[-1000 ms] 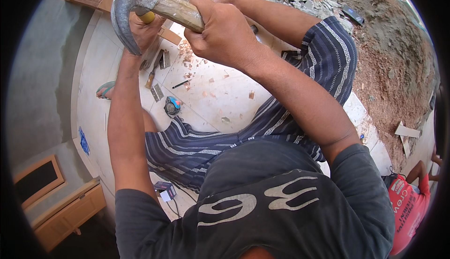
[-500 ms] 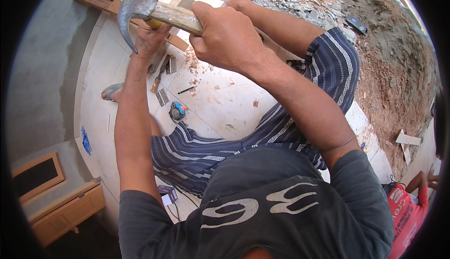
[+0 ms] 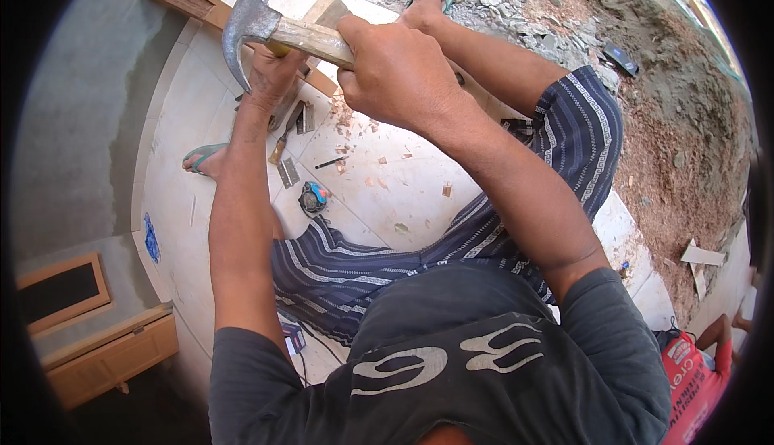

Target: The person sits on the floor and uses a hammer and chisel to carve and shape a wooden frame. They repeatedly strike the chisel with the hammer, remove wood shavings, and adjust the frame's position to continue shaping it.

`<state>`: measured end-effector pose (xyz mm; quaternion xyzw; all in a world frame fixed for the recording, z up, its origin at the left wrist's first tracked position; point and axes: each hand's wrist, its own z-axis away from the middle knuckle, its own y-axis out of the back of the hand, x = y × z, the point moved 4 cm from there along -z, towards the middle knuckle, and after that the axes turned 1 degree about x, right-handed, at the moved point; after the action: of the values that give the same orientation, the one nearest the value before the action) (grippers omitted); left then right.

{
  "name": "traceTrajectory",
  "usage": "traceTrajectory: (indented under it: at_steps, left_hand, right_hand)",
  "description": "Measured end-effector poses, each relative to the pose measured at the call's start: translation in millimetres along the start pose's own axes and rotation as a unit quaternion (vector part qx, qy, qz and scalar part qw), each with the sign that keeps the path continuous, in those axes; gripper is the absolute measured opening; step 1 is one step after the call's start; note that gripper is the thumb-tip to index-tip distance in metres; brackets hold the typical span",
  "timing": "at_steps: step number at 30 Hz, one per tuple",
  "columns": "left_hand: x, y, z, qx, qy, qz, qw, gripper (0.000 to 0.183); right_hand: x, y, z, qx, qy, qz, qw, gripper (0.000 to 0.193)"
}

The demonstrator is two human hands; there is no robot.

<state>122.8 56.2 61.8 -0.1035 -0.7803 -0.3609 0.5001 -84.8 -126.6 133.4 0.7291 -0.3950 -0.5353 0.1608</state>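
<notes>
In the head view, a worker's right hand point(image 3: 403, 74) closes its fingers around the wooden handle of a claw hammer point(image 3: 255, 19), upper left of the frame; behind it, the left hand's point(image 3: 272, 78) partly hidden fingers wrap a yellow handle point(image 3: 278, 48) near a notched wooden beam point(image 3: 218, 14). A tape measure point(image 3: 313, 197) and pencil point(image 3: 331, 162) lie left of centre.
</notes>
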Motion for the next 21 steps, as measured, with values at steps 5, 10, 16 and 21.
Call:
traceTrajectory:
  at_steps: [5,10,16,21]
  left_hand:
    - [13.9,-8.4,7.9,0.010,-0.014,-0.008,1.000,0.020]
    - [61.2,-32.5,12.5,-0.011,0.080,-0.025,0.996,0.028]
    - [46.6,-4.0,3.0,0.044,0.038,0.246,0.967,0.053]
    - [61.4,-2.1,-0.5,0.054,0.007,0.127,0.990,0.050]
  right_hand:
    - [8.0,-2.5,-1.5,-0.032,-0.018,-0.005,0.999,0.022]
    - [44.6,-16.4,20.3,-0.014,-0.055,-0.146,0.988,0.024]
    - [90.3,-39.4,58.1,-0.020,-0.142,-0.287,0.947,0.022]
    - [109.1,-40.5,62.1,0.006,-0.194,-0.307,0.932,0.026]
